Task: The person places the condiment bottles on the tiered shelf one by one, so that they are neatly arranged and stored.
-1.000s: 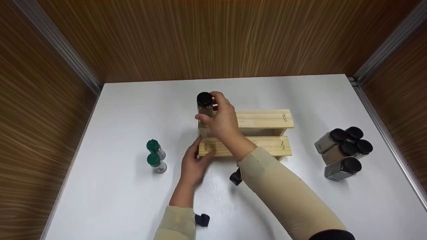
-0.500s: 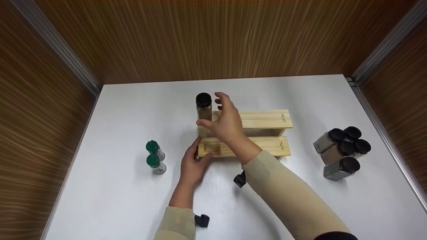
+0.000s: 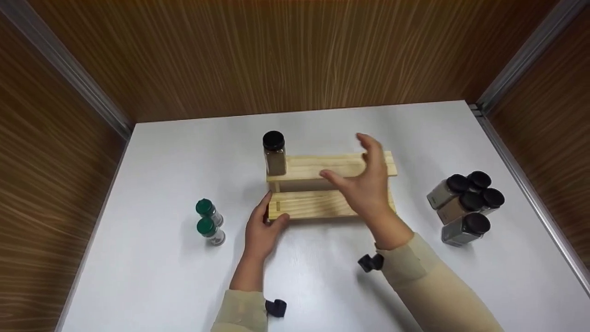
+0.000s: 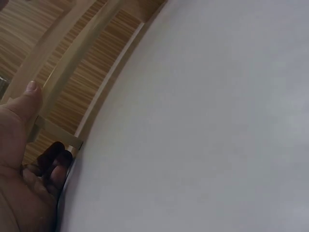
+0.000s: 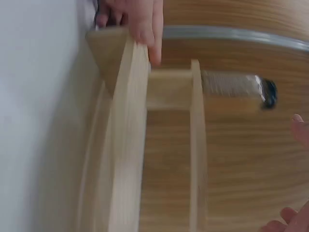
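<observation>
My left hand (image 3: 260, 233) grips the pale two-step wooden rack (image 3: 313, 205); my spread, empty right hand (image 3: 368, 186) hides part; print on green-capped clear jars (image 3: 216, 237) is illegible.

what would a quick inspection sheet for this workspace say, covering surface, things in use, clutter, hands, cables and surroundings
Surface: white tabletop
Things in use: two-tier wooden rack; brown-filled jar, black-capped, upright at the left end of the upper tier
Clutter: two green-capped jars left of the rack, five black-capped jars grouped to its right
Hands: left hand grips the rack's left end; right hand, fingers spread, holds nothing
Cables: nothing seen
Surroundings: brown wood-grain panels, metal strips at the corners
</observation>
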The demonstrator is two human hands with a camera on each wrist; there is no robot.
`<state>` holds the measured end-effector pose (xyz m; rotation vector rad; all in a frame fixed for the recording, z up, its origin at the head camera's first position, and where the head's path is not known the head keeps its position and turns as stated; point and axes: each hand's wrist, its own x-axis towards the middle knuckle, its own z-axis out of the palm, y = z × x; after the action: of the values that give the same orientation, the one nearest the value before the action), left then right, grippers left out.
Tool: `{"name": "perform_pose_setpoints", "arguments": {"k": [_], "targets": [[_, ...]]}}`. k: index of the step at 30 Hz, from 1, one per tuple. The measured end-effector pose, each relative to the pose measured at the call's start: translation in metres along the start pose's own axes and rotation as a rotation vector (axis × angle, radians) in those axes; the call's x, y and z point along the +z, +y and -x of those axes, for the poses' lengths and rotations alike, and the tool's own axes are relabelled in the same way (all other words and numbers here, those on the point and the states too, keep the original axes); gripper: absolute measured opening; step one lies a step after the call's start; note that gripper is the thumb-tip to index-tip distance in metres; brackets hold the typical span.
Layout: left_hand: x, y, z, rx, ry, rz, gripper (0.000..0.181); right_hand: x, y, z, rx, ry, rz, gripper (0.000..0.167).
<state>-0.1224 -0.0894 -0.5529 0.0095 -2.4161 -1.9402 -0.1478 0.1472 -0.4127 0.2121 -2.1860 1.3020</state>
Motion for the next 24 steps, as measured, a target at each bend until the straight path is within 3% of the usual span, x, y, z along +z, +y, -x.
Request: {"name": "perform_pose_setpoints", "arguments": {"k": [5, 10, 17, 24], "targets": [[-0.001, 0.001, 0.001, -0.018, -0.014, 0.005, 0.078, -0.043, 0.014, 0.002, -0.141, 0.183, 0.065, 0.1], [-0.002, 0.001, 0.001, -0.04, -0.023, -0.001, 0.079, -0.09, 0.028, 0.009, -0.165, 0.279, 0.194, 0.11], [-0.003, -0.002, 0.001, -0.038, -0.021, -0.001, 0.078, -0.138, 0.053, 0.034, -0.063, 0.321, 0.304, 0.12], [-0.005, -0.001, -0.001, -0.038, -0.037, -0.006, 0.08, -0.164, 0.08, 0.072, 0.095, 0.357, 0.34, 0.129]]}}
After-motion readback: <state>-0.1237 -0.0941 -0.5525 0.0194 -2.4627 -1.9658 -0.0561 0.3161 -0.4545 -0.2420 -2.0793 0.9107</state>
